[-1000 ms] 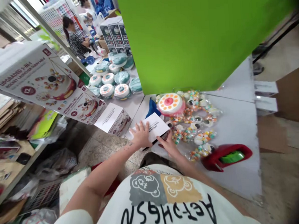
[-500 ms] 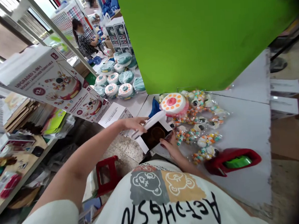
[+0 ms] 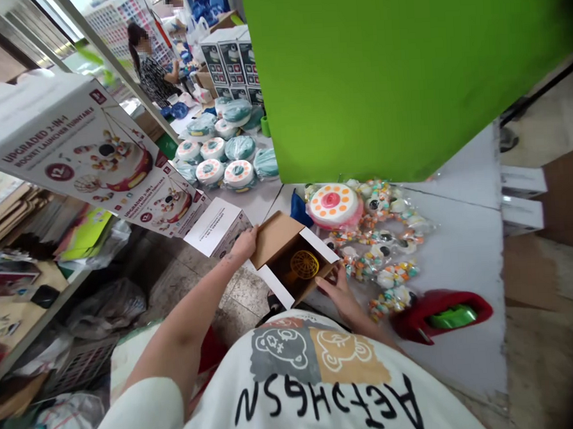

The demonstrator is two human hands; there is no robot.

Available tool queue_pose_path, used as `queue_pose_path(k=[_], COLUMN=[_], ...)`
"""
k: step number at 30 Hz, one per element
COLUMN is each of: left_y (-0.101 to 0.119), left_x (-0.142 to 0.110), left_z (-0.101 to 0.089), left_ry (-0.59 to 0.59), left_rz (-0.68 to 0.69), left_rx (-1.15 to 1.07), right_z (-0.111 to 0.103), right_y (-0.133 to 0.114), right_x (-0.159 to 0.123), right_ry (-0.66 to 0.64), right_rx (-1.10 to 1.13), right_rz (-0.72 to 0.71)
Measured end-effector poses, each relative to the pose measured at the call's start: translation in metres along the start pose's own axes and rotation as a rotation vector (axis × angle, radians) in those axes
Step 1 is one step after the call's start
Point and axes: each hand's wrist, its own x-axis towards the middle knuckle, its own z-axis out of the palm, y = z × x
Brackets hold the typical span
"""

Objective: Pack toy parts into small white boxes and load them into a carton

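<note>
Close to my body I hold an open cardboard box, tilted so that its dark inside faces me. A yellow round mesh basket shows inside it. My left hand is closed at the outer edge of the brown top flap, its fingertips partly hidden. My right hand grips the box's right side, thumb at the rim and fingers behind. Just beyond lies a pink and white round toy base with orange dots, beside several clear bags of small colourful parts.
A red tape dispenser stands at the table's right. A large green panel rises ahead. Printed cartons and a smaller white box are at the left. Teal round toys sit farther back, near a seated person.
The box's top flap has swung back, showing its brown inner side, and the yellow basket now shows clearly. My left hand has shifted left with the flap; my right hand still holds the box.
</note>
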Motion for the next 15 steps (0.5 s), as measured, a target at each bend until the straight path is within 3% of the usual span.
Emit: queue_pose_path(k=[4,6,7,9,11,13,15], left_y=[0.019,0.035,0.044,0.061,0.075,0.086,0.095], left_x=[-0.014,-0.028,-0.036,-0.051,-0.061,-0.062,-0.054], left_z=[-0.003,-0.012,-0.015,-0.014,-0.001,0.022,0.049], left_ry=[0.188,0.287,0.284,0.131,-0.121,-0.336,-0.441], left_rz=[0.057,0.151,0.225,0.406,0.536,0.536,0.452], left_rx=[0.049,0.07,0.056,-0.018,-0.068,-0.021,0.087], right_z=[-0.013,-0.027,-0.035,-0.049,-0.058,-0.059,-0.054], right_y=[0.003,0.0,-0.005,-0.02,-0.041,-0.062,-0.078], right_x=[0.008,0.023,0.034,0.063,0.099,0.138,0.172], right_ry=[-0.019,0.045,0.104,0.231,0.291,0.285,0.292], right_rx=[-0.032,-0.037,-0.048,-0.087,-0.137,-0.182,-0.252], right_rz=[-0.031,-0.038,-0.047,-0.091,-0.162,-0.215,-0.215])
